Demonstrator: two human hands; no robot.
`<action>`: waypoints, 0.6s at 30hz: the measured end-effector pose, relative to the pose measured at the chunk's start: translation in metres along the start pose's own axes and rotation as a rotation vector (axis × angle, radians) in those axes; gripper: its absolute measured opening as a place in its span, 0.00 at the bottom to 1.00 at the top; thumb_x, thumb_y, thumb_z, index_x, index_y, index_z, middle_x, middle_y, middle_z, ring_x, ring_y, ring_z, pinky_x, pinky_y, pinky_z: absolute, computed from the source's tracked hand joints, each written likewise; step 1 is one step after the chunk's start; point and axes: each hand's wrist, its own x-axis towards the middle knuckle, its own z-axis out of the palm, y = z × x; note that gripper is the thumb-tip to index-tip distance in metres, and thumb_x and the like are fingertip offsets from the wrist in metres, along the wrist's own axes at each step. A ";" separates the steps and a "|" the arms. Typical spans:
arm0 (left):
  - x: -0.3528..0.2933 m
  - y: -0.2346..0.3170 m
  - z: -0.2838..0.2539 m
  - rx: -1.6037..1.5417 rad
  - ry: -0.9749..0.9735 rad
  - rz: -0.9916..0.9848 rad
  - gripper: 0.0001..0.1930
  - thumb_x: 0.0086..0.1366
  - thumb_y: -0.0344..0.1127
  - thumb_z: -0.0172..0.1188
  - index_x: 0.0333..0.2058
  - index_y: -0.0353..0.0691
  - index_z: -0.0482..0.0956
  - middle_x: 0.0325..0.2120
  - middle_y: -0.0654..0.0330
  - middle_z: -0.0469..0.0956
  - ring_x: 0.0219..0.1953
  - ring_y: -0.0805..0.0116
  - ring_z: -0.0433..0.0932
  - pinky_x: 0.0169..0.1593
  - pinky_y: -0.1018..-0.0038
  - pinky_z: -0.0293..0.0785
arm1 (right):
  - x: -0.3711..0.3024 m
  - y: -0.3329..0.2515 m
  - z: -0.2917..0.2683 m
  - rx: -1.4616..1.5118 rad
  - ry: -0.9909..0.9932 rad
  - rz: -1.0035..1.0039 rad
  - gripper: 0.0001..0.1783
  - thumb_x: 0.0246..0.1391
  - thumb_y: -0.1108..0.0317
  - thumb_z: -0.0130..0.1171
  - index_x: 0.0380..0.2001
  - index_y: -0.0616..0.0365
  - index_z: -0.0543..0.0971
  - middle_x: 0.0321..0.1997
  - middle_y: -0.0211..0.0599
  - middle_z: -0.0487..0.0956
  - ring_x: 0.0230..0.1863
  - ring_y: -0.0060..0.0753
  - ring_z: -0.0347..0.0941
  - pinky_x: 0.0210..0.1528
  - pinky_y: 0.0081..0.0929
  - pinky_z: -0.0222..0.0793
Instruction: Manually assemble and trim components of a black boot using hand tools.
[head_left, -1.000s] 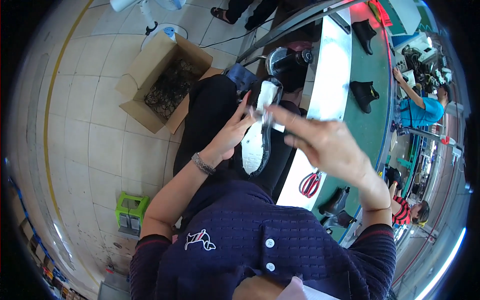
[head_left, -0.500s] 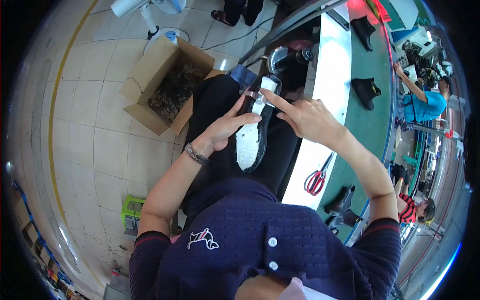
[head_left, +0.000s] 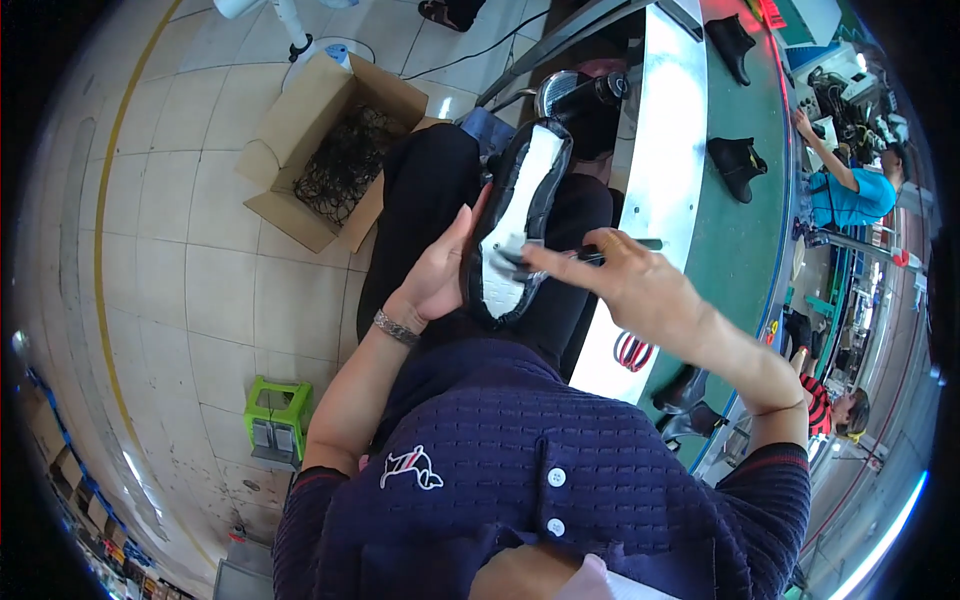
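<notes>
A black shoe [head_left: 515, 215] lies sole-up over my lap, its white insole board showing and its black edge folded in around it. My left hand [head_left: 440, 270] grips it from the left side, the fingers mostly hidden beneath. Over the lower, nearer part of the sole is my right hand [head_left: 640, 295], closed around a dark-handled tool [head_left: 650, 243]. The tool's working end is smeared by motion at the white board, so its kind cannot be made out. Red-and-black-handled scissors [head_left: 632, 351] lie by my right wrist, partly covered by it.
A pale bench strip [head_left: 660, 150] runs along my right, beside a green conveyor belt [head_left: 690, 290] carrying several black boots [head_left: 737, 168]. An open cardboard box [head_left: 300, 150] of dark loops stands left, near a green stool [head_left: 278, 415]. A co-worker in blue [head_left: 850, 200] is across the belt.
My right hand has moved from the upper part of the sole to its lower part and now holds a tool. My left thumb has left the sole's face for its side.
</notes>
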 end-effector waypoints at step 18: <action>-0.002 -0.012 0.019 0.436 0.266 0.142 0.38 0.70 0.39 0.52 0.71 0.52 0.40 0.62 0.57 0.62 0.60 0.72 0.64 0.62 0.73 0.60 | 0.018 0.005 -0.038 0.235 -0.017 -0.087 0.37 0.51 0.67 0.63 0.64 0.30 0.65 0.30 0.46 0.81 0.25 0.40 0.79 0.23 0.33 0.75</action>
